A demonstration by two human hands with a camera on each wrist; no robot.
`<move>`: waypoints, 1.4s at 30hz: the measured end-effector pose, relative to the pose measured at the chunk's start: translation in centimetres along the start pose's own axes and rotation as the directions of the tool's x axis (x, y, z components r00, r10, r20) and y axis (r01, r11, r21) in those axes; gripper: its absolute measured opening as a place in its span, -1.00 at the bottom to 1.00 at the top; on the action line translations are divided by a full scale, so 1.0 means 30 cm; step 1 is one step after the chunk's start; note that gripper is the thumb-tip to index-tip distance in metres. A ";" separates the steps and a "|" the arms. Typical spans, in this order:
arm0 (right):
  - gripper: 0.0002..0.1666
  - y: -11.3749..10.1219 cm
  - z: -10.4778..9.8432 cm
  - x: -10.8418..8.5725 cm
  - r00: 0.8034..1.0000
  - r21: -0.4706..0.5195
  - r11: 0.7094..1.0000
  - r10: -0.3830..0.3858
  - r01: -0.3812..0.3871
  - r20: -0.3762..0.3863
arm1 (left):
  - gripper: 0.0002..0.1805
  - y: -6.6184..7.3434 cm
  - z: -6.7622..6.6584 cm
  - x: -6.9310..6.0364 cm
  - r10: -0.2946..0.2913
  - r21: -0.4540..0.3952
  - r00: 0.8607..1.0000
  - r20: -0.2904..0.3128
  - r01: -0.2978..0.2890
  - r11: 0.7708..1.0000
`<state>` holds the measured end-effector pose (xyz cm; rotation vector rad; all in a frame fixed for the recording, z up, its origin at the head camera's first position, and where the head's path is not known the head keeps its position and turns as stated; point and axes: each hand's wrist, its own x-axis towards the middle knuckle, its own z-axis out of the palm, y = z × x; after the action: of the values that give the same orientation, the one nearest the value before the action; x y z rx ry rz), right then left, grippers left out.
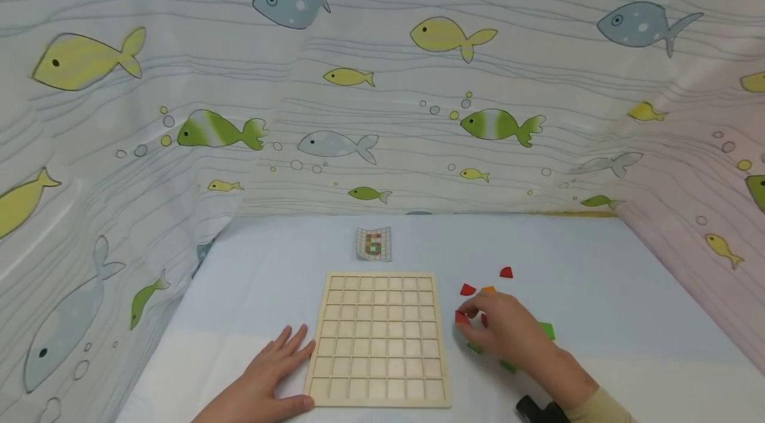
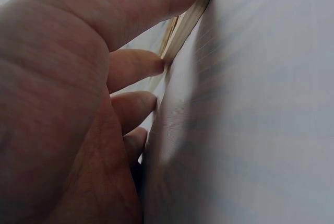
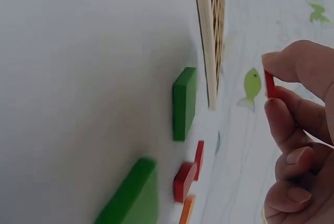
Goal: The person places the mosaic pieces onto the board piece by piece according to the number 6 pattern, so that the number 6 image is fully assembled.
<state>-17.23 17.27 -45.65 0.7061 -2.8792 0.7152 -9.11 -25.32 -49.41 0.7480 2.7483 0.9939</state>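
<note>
Head view, and the left hand (image 1: 263, 373) is spread at the left edge of the board (image 1: 382, 402), the right hand (image 1: 508, 333) pinching a red tile (image 1: 461, 318) off its right edge; left wrist, fingers touch wood; right wrist, that thin tile looks light, stiff, best pinched by opposite edges.

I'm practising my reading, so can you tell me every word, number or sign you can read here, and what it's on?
Small card: a coloured block figure, maybe "6" or "8", too small to be sure.
Wooden board, loose pieces and fish-patterned cloth: no writing that I can see.
</note>
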 end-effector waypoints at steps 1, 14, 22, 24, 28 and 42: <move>-0.86 0.000 0.005 0.019 1.000 0.007 1.000 -0.015 0.015 0.003 | -0.13 -0.001 0.002 0.001 0.003 -0.002 1.000 0.000 -0.003 1.000; -0.91 -0.062 0.104 0.219 0.993 0.016 0.996 -0.086 0.085 0.076 | -0.09 0.002 -0.001 0.015 -0.079 -0.043 0.994 0.075 0.082 0.996; -0.87 -0.074 0.146 0.284 0.986 0.037 0.999 -0.041 0.035 0.160 | -0.09 0.004 -0.008 0.021 -0.076 -0.030 0.993 0.087 0.079 0.996; -0.87 -0.082 0.154 0.293 0.984 0.029 0.999 -0.042 0.038 0.171 | -0.10 0.006 -0.011 0.023 -0.079 -0.029 0.993 0.090 0.082 0.996; -0.85 -0.108 0.159 0.306 0.983 0.024 0.998 -0.065 0.062 0.172 | -0.11 0.008 -0.012 0.025 -0.083 -0.018 0.992 0.091 0.085 0.996; -0.80 -0.155 0.183 0.344 0.968 0.018 0.995 -0.102 0.101 0.227 | -0.21 -0.020 -0.016 0.018 0.009 -0.056 1.000 0.007 -0.008 0.998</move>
<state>-24.17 6.80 -46.55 0.9895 -3.0158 0.6706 -9.97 -25.72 -49.40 0.7535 2.7011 1.0634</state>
